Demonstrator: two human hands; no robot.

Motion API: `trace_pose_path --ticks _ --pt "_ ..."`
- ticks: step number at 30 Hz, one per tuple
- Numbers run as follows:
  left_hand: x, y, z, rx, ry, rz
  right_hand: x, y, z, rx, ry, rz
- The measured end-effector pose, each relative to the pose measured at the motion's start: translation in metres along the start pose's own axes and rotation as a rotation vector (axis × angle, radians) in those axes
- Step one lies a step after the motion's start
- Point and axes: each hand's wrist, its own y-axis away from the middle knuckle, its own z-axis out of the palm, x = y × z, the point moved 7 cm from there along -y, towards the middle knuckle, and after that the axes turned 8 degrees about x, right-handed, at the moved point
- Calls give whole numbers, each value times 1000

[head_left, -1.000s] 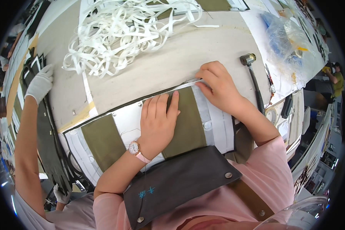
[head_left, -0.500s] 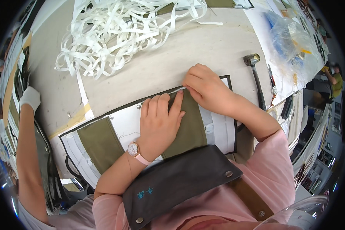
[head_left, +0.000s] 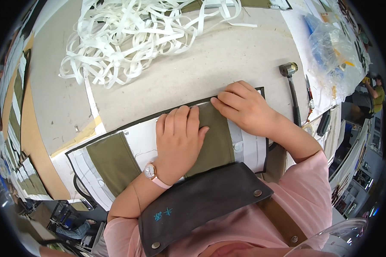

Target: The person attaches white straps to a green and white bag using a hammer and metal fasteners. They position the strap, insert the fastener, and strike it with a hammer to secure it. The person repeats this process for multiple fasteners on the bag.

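A flat bag panel [head_left: 138,141] in white with olive fabric strips [head_left: 214,141] and a black bound edge lies in front of me on the table. My left hand [head_left: 178,137] rests flat on its middle, palm down, fingers stretched toward the far edge. Bent over that far edge, farther right, are the fingers of my right hand [head_left: 246,107], which pinch the black binding near the right olive strip. A loose thread lies on the white part beside my left wrist. The dark apron [head_left: 201,205] I wear covers part of the panel's near edge.
A tangled heap of white tape [head_left: 120,47] lies at the back left. On the right are a hammer [head_left: 290,70], a thin pointed tool [head_left: 309,96] and a clear plastic bag [head_left: 336,55]. Stacked fabric pieces [head_left: 30,177] line the left side; another person [head_left: 377,94] is far right.
My right hand has slid slightly right along the panel's edge. My left index finger has drawn in beside the others. The gloved arm and dark bag at the left have gone from view.
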Motion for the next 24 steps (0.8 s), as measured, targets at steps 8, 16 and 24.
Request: trace_pose_path --ticks 8,16,24 --pt "-3 0 -8 -17 -138 48 1 0 3 6 40 37" --pt "30 -7 3 -121 -44 252 -2 0 2 72 99 73" --pt "25 -17 16 -84 49 251 37 17 -13 156 -197 484"
